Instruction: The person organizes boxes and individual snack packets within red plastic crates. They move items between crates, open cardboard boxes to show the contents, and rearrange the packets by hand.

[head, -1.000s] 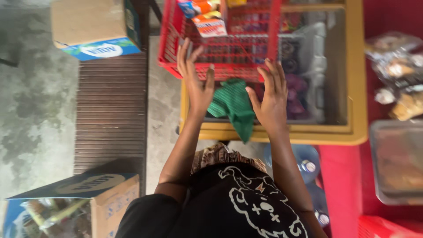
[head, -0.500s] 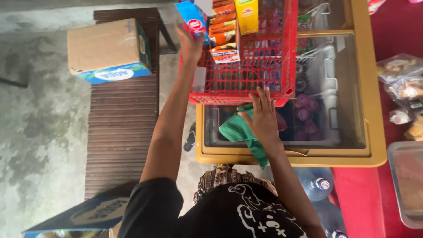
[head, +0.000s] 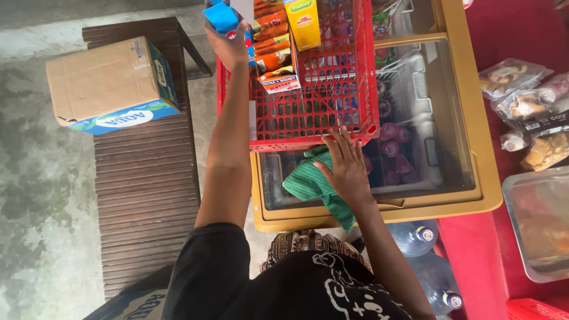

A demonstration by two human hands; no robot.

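A red plastic crate [head: 320, 112] holding several small boxes stands on the glass lid of a yellow chest freezer [head: 468, 136]. My left hand [head: 228, 41] reaches over the crate's left side and grips a blue packet [head: 220, 16]. Orange boxes [head: 271, 44] stand in a row just right of that hand. My right hand [head: 347, 166] lies flat with fingers spread against the crate's near edge, partly on a green cloth [head: 311, 184] on the lid.
A cardboard box [head: 109, 83] sits on a dark wooden bench [head: 145, 189] at left. Water bottles [head: 427, 261] stand below the freezer. A red table [head: 474, 249] at right carries bagged snacks [head: 527, 106] and a clear plastic tub [head: 539, 225].
My left hand rose from the crate's near rim to its far left side and took hold of the blue packet. My right hand slid onto the green cloth. The view shifted.
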